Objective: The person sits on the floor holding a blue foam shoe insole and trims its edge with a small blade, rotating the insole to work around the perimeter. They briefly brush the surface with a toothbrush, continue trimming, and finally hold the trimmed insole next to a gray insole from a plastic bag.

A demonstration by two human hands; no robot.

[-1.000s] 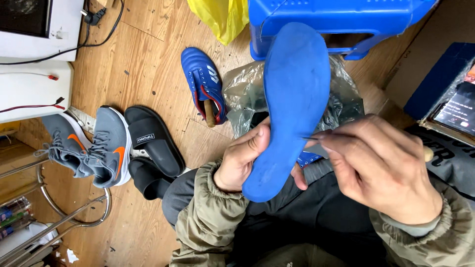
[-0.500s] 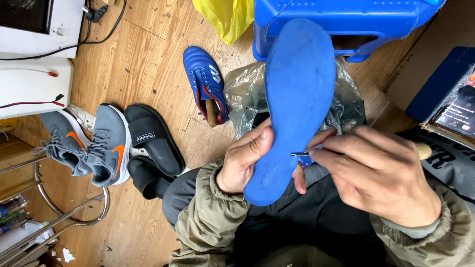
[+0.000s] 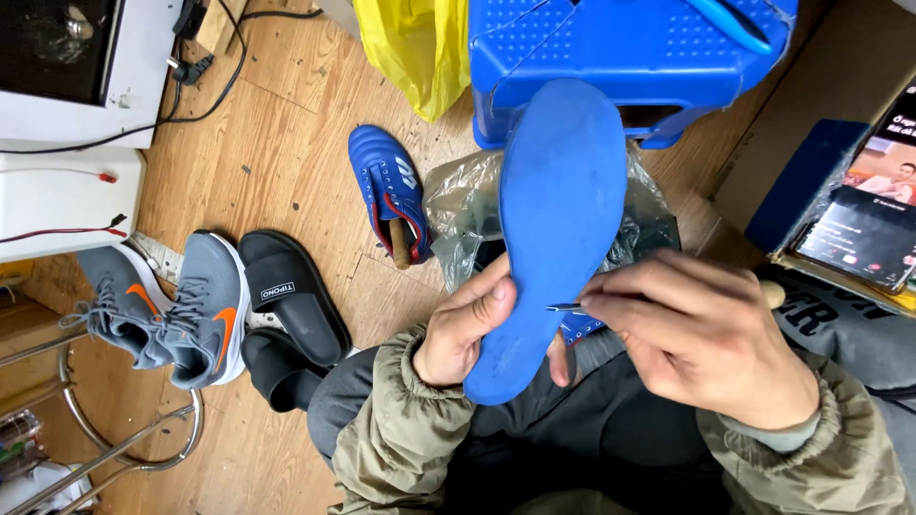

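Since the earlier frame our needle point(image 3: 565, 307) slid onto the insole point(image 3: 558, 219) edge | left hand point(image 3: 469, 334) clamps insole's heel, upright over lap | right hand point(image 3: 701, 334) pinches needle | insole light, bendy: we hold low.

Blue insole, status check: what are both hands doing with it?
Left hand grips blue insole upright. Right hand pinches thin metal tool against its edge. Nothing blocking.
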